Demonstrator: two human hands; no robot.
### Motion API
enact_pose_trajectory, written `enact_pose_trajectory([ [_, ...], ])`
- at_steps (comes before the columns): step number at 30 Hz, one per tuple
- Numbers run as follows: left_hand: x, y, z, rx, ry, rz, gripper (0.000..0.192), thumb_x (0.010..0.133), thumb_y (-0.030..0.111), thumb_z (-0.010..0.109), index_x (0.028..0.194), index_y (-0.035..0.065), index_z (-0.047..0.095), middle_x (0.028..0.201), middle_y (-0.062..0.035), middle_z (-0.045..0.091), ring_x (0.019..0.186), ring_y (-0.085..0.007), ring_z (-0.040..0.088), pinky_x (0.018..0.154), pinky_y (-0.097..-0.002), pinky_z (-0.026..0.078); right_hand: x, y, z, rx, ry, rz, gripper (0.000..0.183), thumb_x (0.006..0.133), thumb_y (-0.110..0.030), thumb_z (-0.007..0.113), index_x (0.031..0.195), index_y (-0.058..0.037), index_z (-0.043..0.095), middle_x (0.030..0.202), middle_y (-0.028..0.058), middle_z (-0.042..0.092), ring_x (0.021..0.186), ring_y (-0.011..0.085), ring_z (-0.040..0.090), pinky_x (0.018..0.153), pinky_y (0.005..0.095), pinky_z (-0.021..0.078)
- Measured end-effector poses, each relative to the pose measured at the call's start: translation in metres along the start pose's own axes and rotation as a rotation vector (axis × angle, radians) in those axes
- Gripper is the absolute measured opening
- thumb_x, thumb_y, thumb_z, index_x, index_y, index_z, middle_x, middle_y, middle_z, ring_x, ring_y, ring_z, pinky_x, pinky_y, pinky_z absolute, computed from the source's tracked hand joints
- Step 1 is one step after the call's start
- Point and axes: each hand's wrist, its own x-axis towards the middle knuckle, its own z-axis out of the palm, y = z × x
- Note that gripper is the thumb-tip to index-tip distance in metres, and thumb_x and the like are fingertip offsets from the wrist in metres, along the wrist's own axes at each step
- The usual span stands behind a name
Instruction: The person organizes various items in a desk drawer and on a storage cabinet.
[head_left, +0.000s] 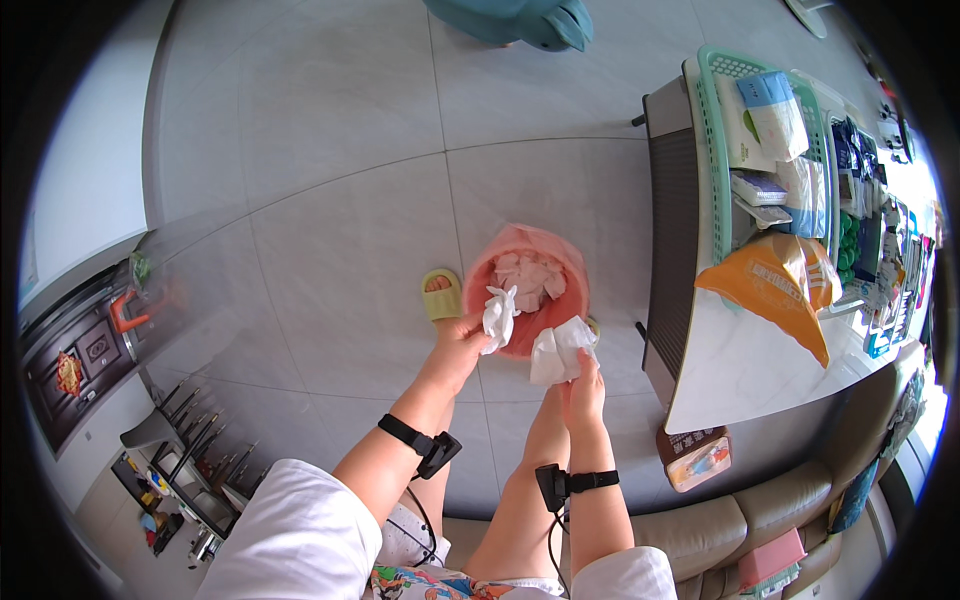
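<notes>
A pink-lined waste bin (480, 262) stands on the floor between my feet, with crumpled white tissues (529, 279) inside. My left hand (463, 346) grips a bunched white tissue (498, 321) over the bin's near left rim. In my right hand (583, 386) is a flatter, partly folded white tissue (556, 351), held at the bin's near right rim. The two tissues are apart from each other. Both wrists carry black straps with small devices and cables. My fingers are partly hidden behind the tissues.
To the right stands a coffee table (757, 360) holding a green plastic basket (712, 150) of tissue packs and an orange bag (787, 277). A brown box (694, 457) lies beside the sofa (697, 525). A teal animal-shaped object (517, 19) is ahead. A green slipper (442, 300) is left of the bin.
</notes>
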Motion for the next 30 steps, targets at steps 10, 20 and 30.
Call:
enact_pose_trajectory([
  [10, -0.011, 0.016, 0.030, 0.001, -0.248, -0.271, 0.044, 0.082, -0.002, 0.039, 0.123, 0.0060, 0.052, 0.113, -0.0056, 0.057, 0.098, -0.0131, 0.056, 0.084, -0.0303, 0.048, -0.029, 0.012, 0.028, -0.798, -0.218, -0.744, 0.021, 0.080, -0.005, 0.066, 0.101, -0.0060, 0.068, 0.117, 0.0129, 0.058, 0.107, 0.0250, 0.056, 0.089, 0.0319, 0.0438],
  [20, -0.011, 0.039, 0.084, 0.164, -0.289, -0.307, 0.033, 0.095, 0.021, 0.045, 0.120, 0.0024, 0.054, 0.109, -0.0086, 0.061, 0.099, -0.0186, 0.060, 0.082, -0.0316, 0.047, -0.039, -0.065, -0.036, -0.954, 0.293, -1.195, 0.039, 0.059, 0.013, 0.056, 0.092, -0.0067, 0.066, 0.109, 0.0135, 0.059, 0.101, 0.0295, 0.056, 0.085, 0.0352, 0.0468],
  [30, -0.032, 0.061, 0.097, 0.194, -0.198, -0.221, 0.030, 0.094, 0.020, 0.047, 0.119, 0.0060, 0.055, 0.101, -0.0065, 0.062, 0.090, -0.0137, 0.060, 0.076, -0.0271, 0.048, -0.023, -0.137, -0.106, -1.751, 0.495, -0.656, 0.082, 0.073, -0.023, 0.065, 0.143, -0.0138, 0.025, 0.149, 0.0126, 0.022, 0.138, 0.0294, 0.020, 0.110, 0.0445, 0.0218],
])
